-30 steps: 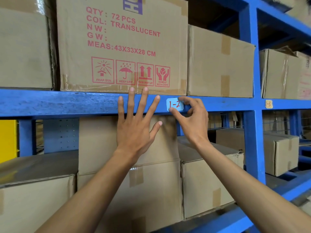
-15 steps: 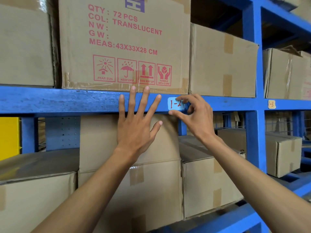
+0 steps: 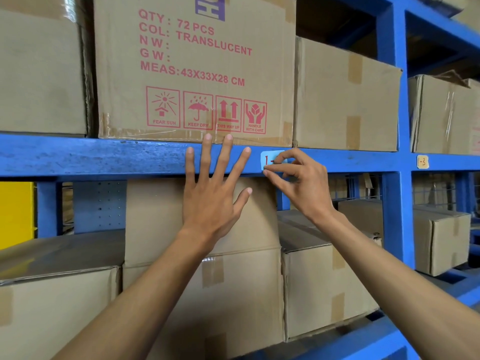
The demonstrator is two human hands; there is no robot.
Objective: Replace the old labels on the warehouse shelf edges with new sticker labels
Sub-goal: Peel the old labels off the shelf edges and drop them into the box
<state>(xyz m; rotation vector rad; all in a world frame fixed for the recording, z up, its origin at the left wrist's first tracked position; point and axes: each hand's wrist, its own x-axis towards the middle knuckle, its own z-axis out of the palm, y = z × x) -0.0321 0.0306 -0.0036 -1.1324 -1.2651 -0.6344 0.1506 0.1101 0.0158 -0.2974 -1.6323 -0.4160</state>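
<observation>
on the blue shelf edge [image 3: 104, 157], a pale label [image 3: 268, 159] lies lengthwise; right hand [image 3: 301, 183] pinches its lower right part between thumb and fingers, seemingly to peel leftward. left hand [image 3: 213, 193], empty and spread flat, rests just left of the label.

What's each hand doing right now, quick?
Left hand: open, fingers spread flat against the blue metal shelf beam, holding nothing.
Right hand: fingers pinched on the pale blue sticker label on that beam.
</observation>
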